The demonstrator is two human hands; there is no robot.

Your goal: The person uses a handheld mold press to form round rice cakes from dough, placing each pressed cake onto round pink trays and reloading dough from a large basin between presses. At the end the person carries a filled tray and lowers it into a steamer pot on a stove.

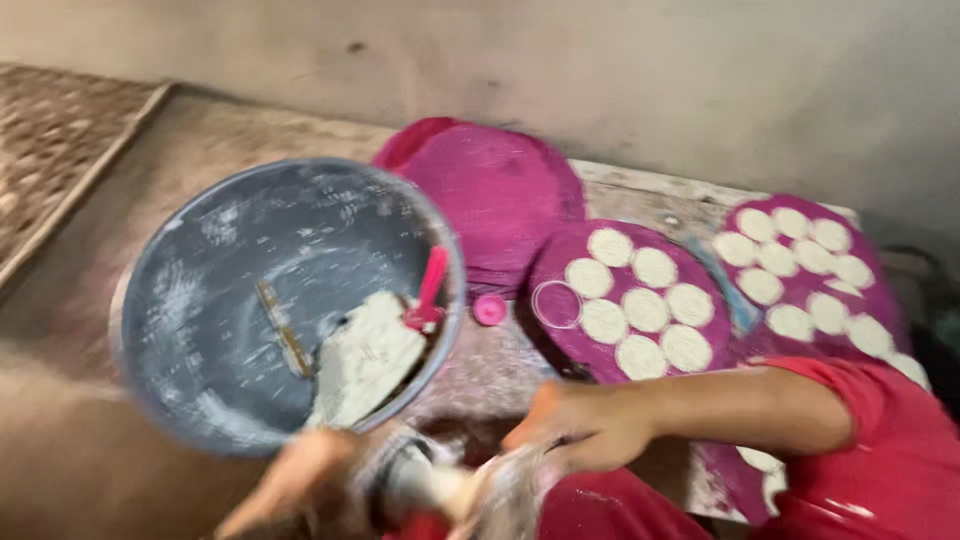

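At nine o'clock the grey basin [290,300] holds a lump of white dough [365,355] and a pink scraper [430,290]. Low at six o'clock, both hands, the left hand [300,480] and right hand [580,425], seem curled round a blurred roller [440,485], their grip too smeared to judge. Rolling looks under way; next, a fresh piece needs steady, even pressure, while toward three o'clock pink mats [560,270] carry cut white discs [645,310].

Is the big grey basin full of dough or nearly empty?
Nearly empty. The grey basin shows mostly bare, flour-smeared bottom, with one lump of white dough at its right side beside a pink scoop.
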